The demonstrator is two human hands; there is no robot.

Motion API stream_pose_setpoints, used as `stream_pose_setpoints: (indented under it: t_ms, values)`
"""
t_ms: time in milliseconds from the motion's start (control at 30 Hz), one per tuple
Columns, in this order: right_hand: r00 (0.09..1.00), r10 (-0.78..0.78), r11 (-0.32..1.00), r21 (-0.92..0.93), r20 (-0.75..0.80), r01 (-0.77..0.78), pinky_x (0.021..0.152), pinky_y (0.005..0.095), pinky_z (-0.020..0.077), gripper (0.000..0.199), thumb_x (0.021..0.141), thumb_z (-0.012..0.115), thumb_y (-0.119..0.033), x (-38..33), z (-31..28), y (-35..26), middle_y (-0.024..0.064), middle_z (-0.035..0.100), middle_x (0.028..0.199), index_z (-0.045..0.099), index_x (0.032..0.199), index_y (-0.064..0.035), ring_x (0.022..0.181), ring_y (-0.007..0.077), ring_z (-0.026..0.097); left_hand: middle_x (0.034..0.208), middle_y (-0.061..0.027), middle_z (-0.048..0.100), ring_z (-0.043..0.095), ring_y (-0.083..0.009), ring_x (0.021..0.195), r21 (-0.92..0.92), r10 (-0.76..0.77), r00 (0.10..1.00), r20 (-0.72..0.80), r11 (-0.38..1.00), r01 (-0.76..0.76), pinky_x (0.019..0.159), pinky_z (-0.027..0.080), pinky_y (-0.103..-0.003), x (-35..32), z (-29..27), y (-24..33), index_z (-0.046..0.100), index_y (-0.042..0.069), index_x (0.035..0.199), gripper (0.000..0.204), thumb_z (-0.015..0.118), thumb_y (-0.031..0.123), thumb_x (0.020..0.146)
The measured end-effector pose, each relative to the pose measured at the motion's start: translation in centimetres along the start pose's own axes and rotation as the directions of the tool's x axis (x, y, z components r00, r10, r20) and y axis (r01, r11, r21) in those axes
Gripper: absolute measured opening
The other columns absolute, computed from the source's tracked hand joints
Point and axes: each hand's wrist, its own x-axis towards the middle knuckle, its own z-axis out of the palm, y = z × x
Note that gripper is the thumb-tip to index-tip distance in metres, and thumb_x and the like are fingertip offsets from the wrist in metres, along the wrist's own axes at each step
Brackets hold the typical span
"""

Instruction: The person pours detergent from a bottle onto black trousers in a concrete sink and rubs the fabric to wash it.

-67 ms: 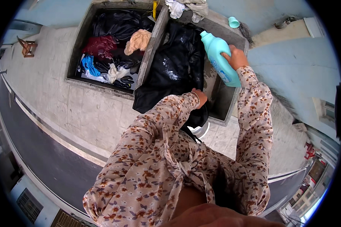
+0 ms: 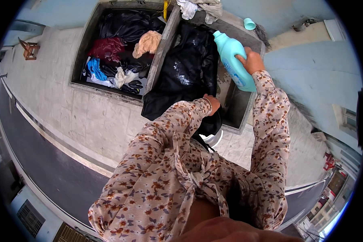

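The right hand point(image 2: 252, 61) grasps the bottle point(image 2: 231, 58) at its side, sensible for probably heavy, slippery plastic, while the left hand point(image 2: 213, 104), grip unclear, touches likely soft cloth point(image 2: 179, 86).

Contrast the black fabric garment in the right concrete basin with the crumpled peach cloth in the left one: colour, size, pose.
Colour: the black garment is dark with white patches; the peach cloth is pale, with none visible.
Size: the garment covers much more area than the cloth.
Pose: the garment is spread out, left hand at its near end; the cloth is bunched up, untouched.
Shared: both are soft fabric.
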Motion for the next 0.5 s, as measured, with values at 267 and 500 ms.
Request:
stream_pose_setpoints:
  t_ms: [267, 500]
  values:
    - [0.999, 0.030, 0.999, -0.047, 0.026, -0.028, 0.079, 0.0444, 0.0475, 0.042, 0.077, 0.065, -0.033, 0.1, 0.8, 0.5, 0.0240, 0.062, 0.094, 0.058, 0.104, -0.0008, 0.091, 0.0372, 0.059, 0.108, -0.0178, 0.058, 0.051, -0.0328, 0.105, -0.080, -0.051, 0.981, -0.185, 0.996, 0.037, 0.082, 0.038, -0.047, -1.7, 0.9, 0.6, 0.066, 0.002, 0.097, 0.031, 0.069, 0.007, 0.067]
    - [0.987, 0.028, 0.992, -0.126, 0.156, -0.008, 0.081, 0.0443, 0.0471, 0.043, 0.075, 0.066, -0.034, -0.3, 1.4, 0.6, 0.0232, 0.062, 0.093, 0.059, 0.101, 0.0004, 0.090, 0.0369, 0.060, 0.112, -0.0133, 0.054, 0.051, -0.0295, 0.105, -0.021, -0.075, 0.967, -0.243, 0.997, 0.072, 0.083, 0.042, -0.043, -2.1, 1.8, 0.7, 0.067, 0.010, 0.097, 0.030, 0.063, 0.006, 0.067]
